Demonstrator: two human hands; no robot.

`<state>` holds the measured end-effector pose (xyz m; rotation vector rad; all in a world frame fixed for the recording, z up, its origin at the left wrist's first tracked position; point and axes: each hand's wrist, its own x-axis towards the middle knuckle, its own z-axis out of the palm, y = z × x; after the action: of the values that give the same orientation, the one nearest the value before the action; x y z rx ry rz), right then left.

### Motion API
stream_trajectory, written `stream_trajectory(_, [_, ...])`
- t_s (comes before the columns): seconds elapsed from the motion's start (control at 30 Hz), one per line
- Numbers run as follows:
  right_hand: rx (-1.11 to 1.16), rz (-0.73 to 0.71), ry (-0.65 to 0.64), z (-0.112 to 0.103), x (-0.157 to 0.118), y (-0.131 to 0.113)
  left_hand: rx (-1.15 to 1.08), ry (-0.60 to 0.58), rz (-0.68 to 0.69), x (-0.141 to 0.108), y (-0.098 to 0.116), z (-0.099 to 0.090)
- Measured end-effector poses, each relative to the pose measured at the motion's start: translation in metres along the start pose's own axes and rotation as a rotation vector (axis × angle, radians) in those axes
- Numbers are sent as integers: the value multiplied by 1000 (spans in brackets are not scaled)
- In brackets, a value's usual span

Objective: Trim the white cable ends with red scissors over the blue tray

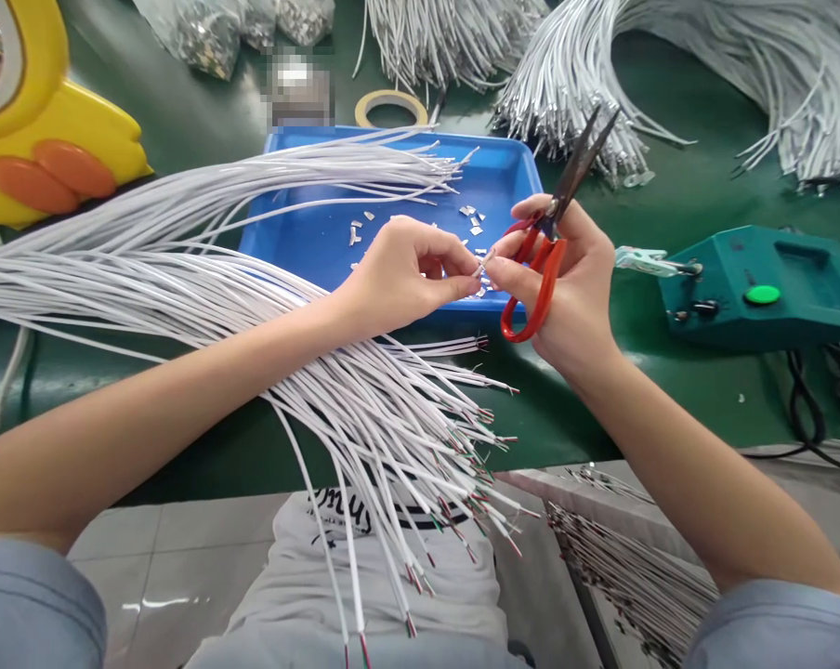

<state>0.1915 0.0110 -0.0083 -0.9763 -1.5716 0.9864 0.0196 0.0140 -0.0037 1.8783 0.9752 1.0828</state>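
Note:
My left hand (410, 274) pinches the end of a white cable (481, 268) above a blue tray (308, 223). The fingertips of my right hand (559, 279) meet the same cable end. Red-handled scissors (549, 279) hang on my right hand, their dark blades slightly parted and pointing up, away from me. Small white scraps (472, 218) lie in the tray. A bundle of white cables (364, 400) with stripped, coloured wire ends runs under my left forearm. Another white bundle (308, 172) lies across the tray with uncut-looking white ends.
A green device (761, 288) with a clip stands at the right. More cable bundles (573, 84), a tape roll (392, 109) and plastic bags (211, 32) lie at the back. A yellow object (64, 139) is at left. Brown-tipped cables (629, 576) sit below the table edge.

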Motion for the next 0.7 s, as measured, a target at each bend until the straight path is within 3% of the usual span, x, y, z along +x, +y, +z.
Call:
stream_trajectory(0.33, [-111,-69,141,11,-8,-12,24,47,-9,-4,-1,4])
stream_trajectory(0.7, [-333,-93,2,-4,-2,-1,-207,62,-144,6,7,-7])
